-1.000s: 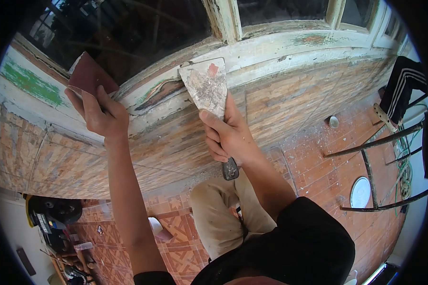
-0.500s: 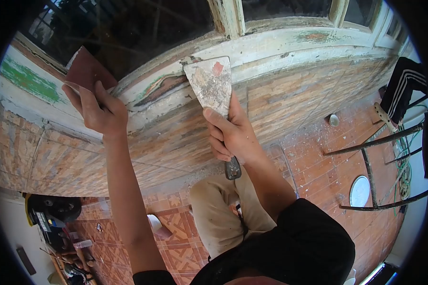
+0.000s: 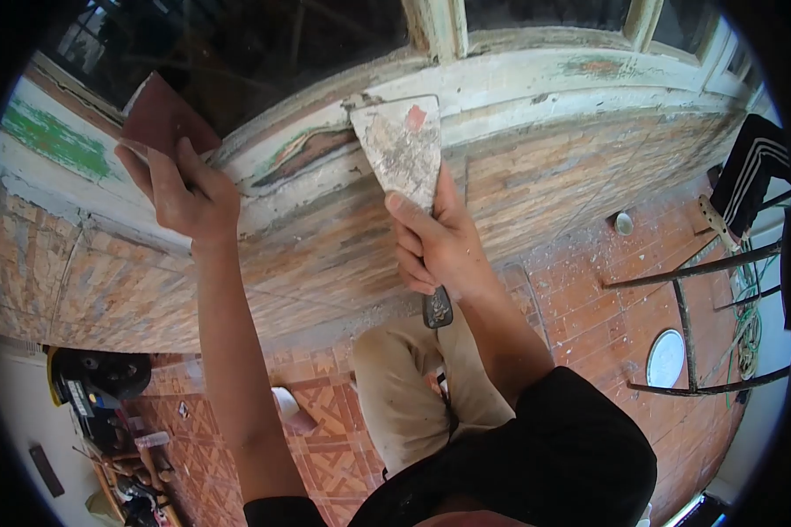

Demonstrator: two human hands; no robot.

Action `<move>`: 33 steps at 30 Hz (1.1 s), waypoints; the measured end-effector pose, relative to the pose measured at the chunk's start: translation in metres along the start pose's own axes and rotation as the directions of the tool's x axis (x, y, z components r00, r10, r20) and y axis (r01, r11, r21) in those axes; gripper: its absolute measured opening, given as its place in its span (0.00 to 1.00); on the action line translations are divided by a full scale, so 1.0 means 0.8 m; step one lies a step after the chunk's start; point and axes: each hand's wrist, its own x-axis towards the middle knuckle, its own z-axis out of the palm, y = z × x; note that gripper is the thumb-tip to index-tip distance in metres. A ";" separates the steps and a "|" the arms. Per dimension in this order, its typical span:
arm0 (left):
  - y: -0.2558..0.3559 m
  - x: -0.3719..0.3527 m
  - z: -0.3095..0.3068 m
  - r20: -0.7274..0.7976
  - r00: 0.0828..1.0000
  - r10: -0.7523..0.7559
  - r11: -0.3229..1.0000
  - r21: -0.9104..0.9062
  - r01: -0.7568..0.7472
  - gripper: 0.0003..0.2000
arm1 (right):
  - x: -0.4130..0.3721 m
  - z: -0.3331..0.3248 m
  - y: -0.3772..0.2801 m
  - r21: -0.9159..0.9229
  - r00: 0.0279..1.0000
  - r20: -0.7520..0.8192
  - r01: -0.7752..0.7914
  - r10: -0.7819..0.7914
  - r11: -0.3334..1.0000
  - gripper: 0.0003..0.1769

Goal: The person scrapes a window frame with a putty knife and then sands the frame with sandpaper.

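My right hand (image 3: 438,246) grips a wide putty knife (image 3: 404,145) by its dark handle. The dirty blade points up and its edge rests against the peeling white window sill (image 3: 518,88), beside a patch of bare brown wood (image 3: 312,151). My left hand (image 3: 185,195) presses a dark red sheet of sandpaper (image 3: 163,119) against the sill's left part, just below the dark window pane.
A brick-patterned tile wall (image 3: 343,255) runs under the sill. A yellow-and-black power tool (image 3: 92,382) lies at lower left with small tools. At right stand a metal frame (image 3: 703,290), a round white lid (image 3: 666,357) and dark clothing (image 3: 751,167) on the dusty floor.
The putty knife has slid right and slightly up along the sill, past the bare wood patch. The left hand with the sandpaper has stayed in place.
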 end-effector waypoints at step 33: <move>-0.008 -0.003 -0.007 0.067 0.997 0.048 0.995 0.086 -0.053 0.18 | 0.001 0.007 -0.003 0.027 1.000 0.001 -0.001 0.001 1.000 0.35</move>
